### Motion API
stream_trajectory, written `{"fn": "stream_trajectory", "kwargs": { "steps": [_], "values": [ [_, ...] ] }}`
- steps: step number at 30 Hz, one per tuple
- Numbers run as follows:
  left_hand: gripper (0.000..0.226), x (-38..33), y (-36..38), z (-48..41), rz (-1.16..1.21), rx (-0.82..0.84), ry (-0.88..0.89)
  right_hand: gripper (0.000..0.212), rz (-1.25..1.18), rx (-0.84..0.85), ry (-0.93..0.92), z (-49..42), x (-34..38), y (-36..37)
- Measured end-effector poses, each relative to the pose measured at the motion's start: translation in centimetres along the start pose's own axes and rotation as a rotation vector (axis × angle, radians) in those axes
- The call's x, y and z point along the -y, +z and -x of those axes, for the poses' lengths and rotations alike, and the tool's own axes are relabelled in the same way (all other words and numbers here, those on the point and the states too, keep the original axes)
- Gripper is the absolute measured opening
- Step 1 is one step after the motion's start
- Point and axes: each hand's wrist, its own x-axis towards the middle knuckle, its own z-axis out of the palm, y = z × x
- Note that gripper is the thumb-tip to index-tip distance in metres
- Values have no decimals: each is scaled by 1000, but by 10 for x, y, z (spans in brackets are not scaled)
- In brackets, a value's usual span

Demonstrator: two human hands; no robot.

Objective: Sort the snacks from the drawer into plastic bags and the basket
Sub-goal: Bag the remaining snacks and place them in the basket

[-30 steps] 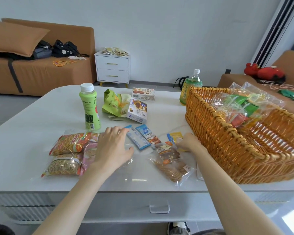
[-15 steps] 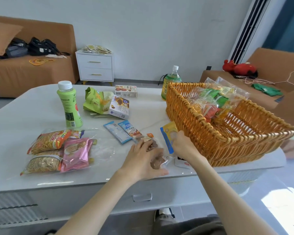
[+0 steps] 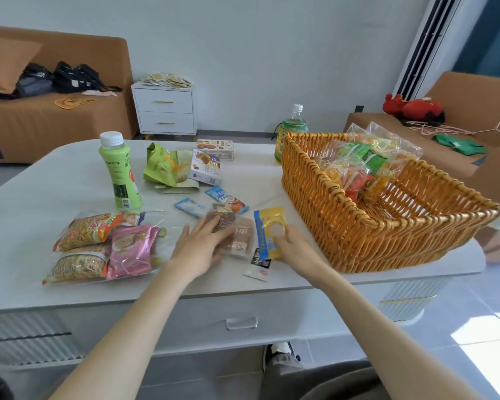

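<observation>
A clear plastic bag of brown biscuits lies in the middle of the white table. My left hand rests flat on its left part, fingers straight. Beside it my right hand pinches a yellow and blue snack packet at its lower right edge. A wicker basket stands just to the right, holding a clear bag of green and orange snack packs. A second clear bag with noodle packs lies at the left.
A green drink bottle, a green pouch, two small boxes and two blue bars sit farther back. A green bottle stands behind the basket. A drawer handle shows below the table edge.
My left hand moved right from the noodle bag onto the biscuit bag. My right hand shifted off that bag to the yellow packet. The camera view swung right.
</observation>
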Motion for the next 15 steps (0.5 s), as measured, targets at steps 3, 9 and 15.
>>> {"fn": "stream_trajectory", "kwargs": {
  "steps": [3,9,15],
  "values": [
    [71,-2,-3,4,34,-2,-22,31,-116,-153,31,-8,6,-12],
    [62,-17,1,7,61,-70,90,28,-96,-100,196,-17,-7,-7],
    [54,-17,14,6,36,-161,73,40,196,14,213,-21,-12,21]
  ]
}}
